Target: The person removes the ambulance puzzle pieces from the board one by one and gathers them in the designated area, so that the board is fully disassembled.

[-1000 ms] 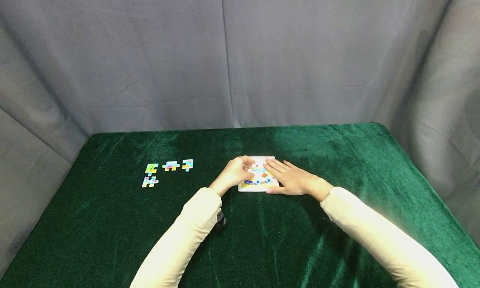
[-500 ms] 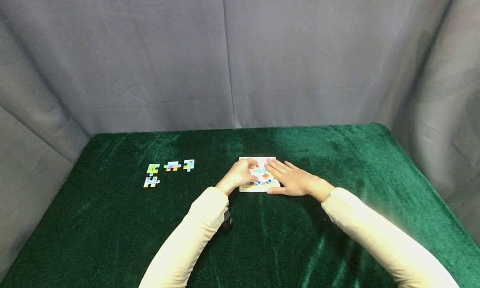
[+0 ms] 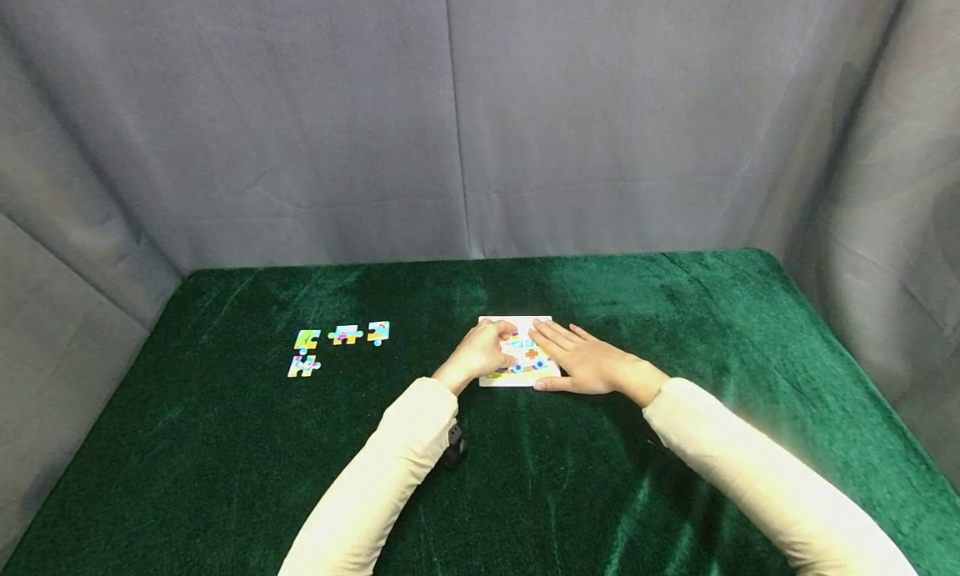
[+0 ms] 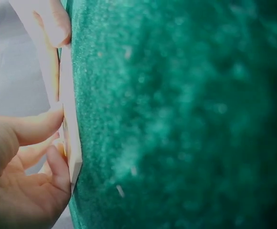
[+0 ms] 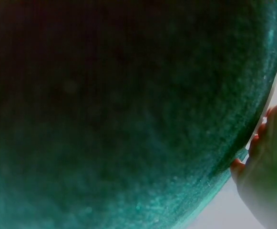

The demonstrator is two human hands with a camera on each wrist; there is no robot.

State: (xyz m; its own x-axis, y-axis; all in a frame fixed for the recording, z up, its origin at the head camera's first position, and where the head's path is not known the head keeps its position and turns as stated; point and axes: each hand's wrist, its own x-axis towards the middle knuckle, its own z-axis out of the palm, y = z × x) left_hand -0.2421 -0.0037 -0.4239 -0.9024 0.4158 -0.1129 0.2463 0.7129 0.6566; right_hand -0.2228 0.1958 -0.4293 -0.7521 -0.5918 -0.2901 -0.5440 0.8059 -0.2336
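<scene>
A white-rimmed puzzle board (image 3: 517,380) lies flat on the table in the head view, bearing a picture with blue wheels and an orange cross. Over its left part my left hand (image 3: 478,349) curls its thumb and fingers, spread about one piece's width, around a puzzle piece (image 3: 506,351) mostly hidden by the hand. In the left wrist view the left thumb (image 4: 43,125) and bent fingertips touch the board's face. My right hand (image 3: 588,361) rests on the board's right side with straight fingers; its thumb lies at the lower right corner.
Several loose jigsaw pieces lie on the left of the table: a green one (image 3: 306,340), one below it (image 3: 303,366), a middle one (image 3: 345,334) and a right one (image 3: 378,332). Dark green velvet cloth (image 3: 225,443) covers the table. Grey curtains (image 3: 337,126) enclose it.
My left hand has shifted slightly right over the board, and its grip posture has changed little. The right hand stays in place. The loose pieces have not been moved.
</scene>
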